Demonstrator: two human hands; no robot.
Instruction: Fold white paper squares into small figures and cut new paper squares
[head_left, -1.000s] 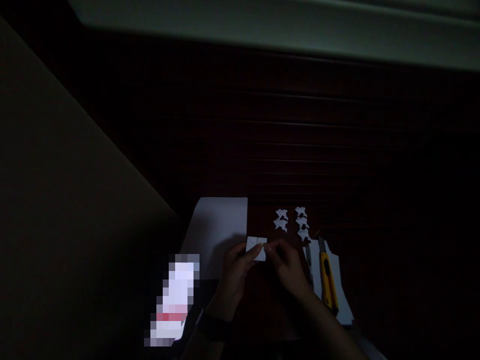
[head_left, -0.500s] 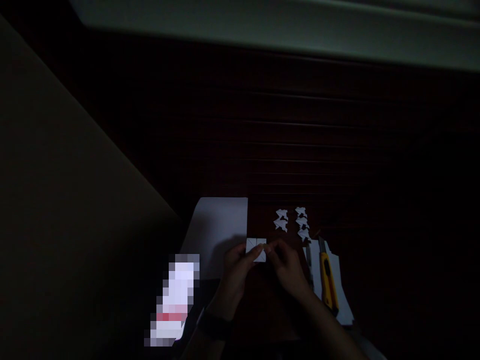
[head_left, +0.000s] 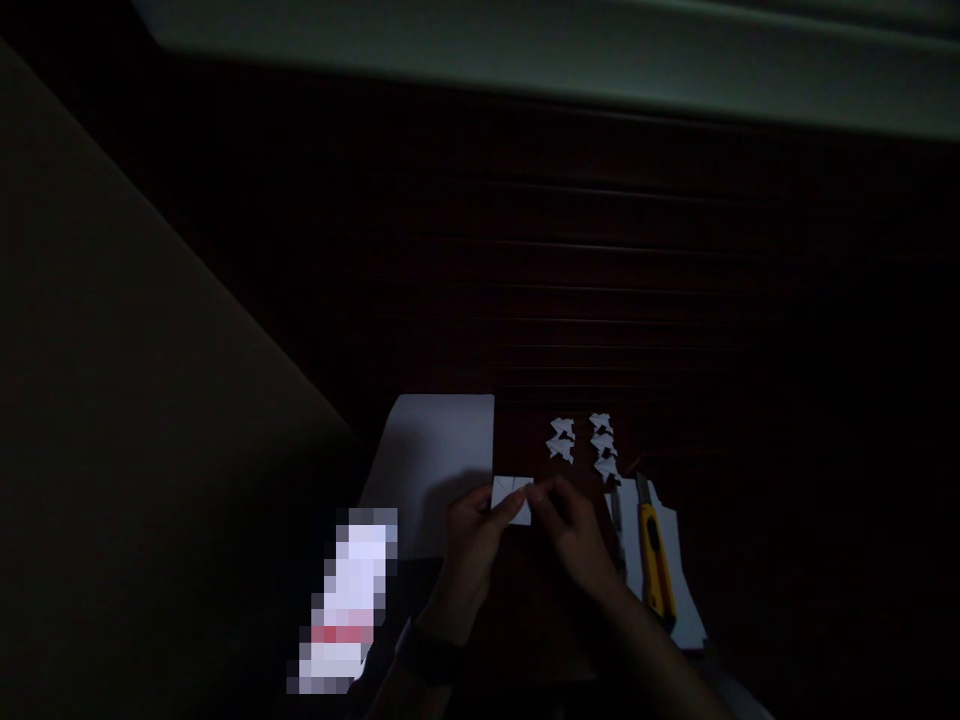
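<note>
A small square of folded white paper (head_left: pixel 507 488) with crease lines is held between my two hands. My left hand (head_left: pixel 472 525) grips it from the left, thumb pressed on its face. At the paper's right edge, my right hand (head_left: pixel 568 520) has its thumb and index finger pinched together on it. Beyond my right hand lie several small folded white paper figures in two columns, a left group (head_left: pixel 561 440) and a right group (head_left: pixel 603 445). The undersides of both hands are hidden.
A large white sheet (head_left: pixel 442 440) lies left of my hands. On the right, a yellow utility knife (head_left: pixel 657 570) rests on white paper (head_left: pixel 688 590), beside a dark slim object (head_left: pixel 617 515). A bright, pixelated screen (head_left: pixel 349 590) glows at lower left. The scene is dim.
Both hands keep nearly the same place on the folded paper. My right fingertips have shifted very slightly at its right edge; the creases look a little different.
</note>
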